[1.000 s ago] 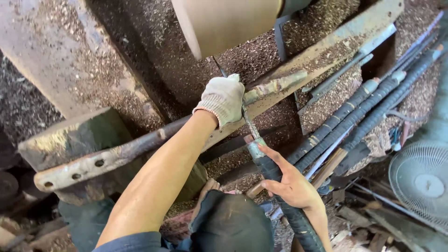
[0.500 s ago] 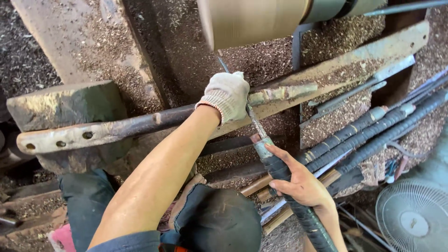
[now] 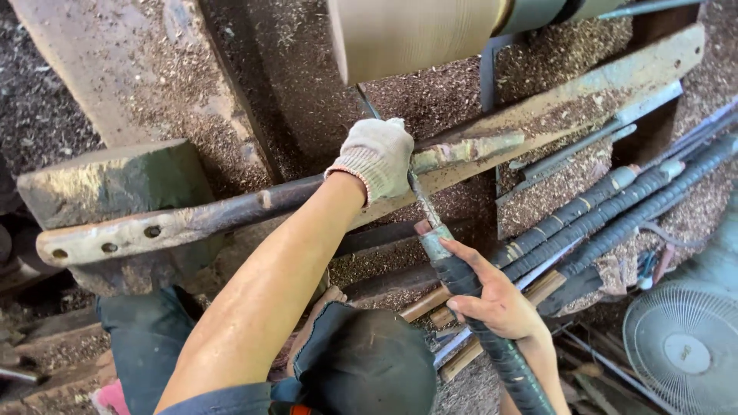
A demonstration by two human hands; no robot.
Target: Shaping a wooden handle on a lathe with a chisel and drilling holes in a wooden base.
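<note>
My left hand [image 3: 378, 157], in a white knit glove, presses down on the steel shaft of a long turning tool [image 3: 425, 207] where it crosses a rusty metal tool rest bar [image 3: 207, 215]. The tool's tip reaches up to the end of a pale wooden cylinder [image 3: 415, 34] mounted on a lathe. Bare, my right hand [image 3: 492, 296] grips the tool's black wrapped handle [image 3: 500, 353] lower down, thumb along its metal collar.
Several more wrapped-handle tools [image 3: 615, 207] lie on a shelf at right amid sawdust. A white fan [image 3: 684, 350] sits at bottom right. A green metal block [image 3: 115, 184] supports the bar's left end. My dark-clad knee [image 3: 369, 361] is below.
The view has shifted, so the lathe and bar sit further right and lower in frame. Both hands keep the same grip on the tool.
</note>
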